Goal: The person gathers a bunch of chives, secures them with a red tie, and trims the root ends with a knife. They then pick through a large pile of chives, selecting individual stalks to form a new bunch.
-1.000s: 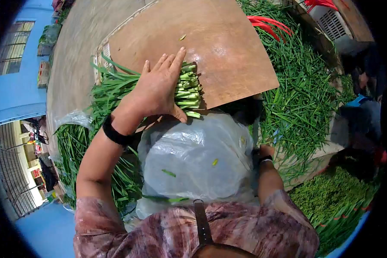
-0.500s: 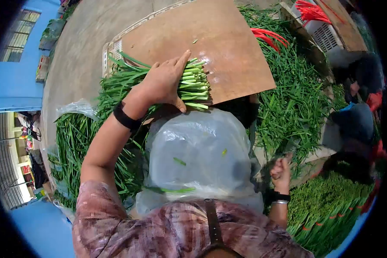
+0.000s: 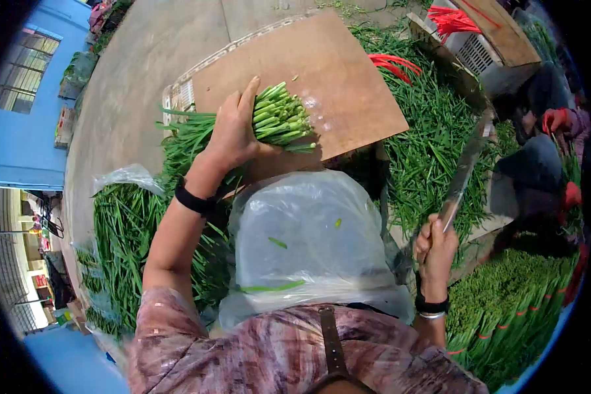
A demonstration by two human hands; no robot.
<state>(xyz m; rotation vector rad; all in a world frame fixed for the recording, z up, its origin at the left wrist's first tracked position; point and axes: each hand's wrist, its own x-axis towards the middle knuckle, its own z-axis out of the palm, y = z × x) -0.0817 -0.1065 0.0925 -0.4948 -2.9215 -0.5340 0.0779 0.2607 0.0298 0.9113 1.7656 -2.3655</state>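
My left hand (image 3: 233, 131) is closed around a bunch of long green chive-like stalks (image 3: 279, 118), thumb below and index finger stretched along the top. The trimmed pale ends point right over a brown board (image 3: 348, 85), and the leaves trail off to the left. In my right hand (image 3: 436, 246), closed on its handle, is a knife with a long blade (image 3: 465, 167) pointing up and away from me. The blade stands over loose cut greens, apart from the bunch. A clear plastic sheet (image 3: 302, 230) covers my lap, with a few leaf scraps on it.
Long greens (image 3: 128, 249) lie heaped at my left. Cut leaves (image 3: 427, 151) fill the area right of the board. Tied bunches (image 3: 512, 308) stand at lower right. Red strips (image 3: 453, 21) lie by a white crate (image 3: 476, 56). A co-worker's red-gloved hand (image 3: 556, 120) shows at far right.
My left hand and the bunch have shifted left, and its cut ends are now lifted and bunched tighter. My right hand has come up, with the knife blade now plainly visible.
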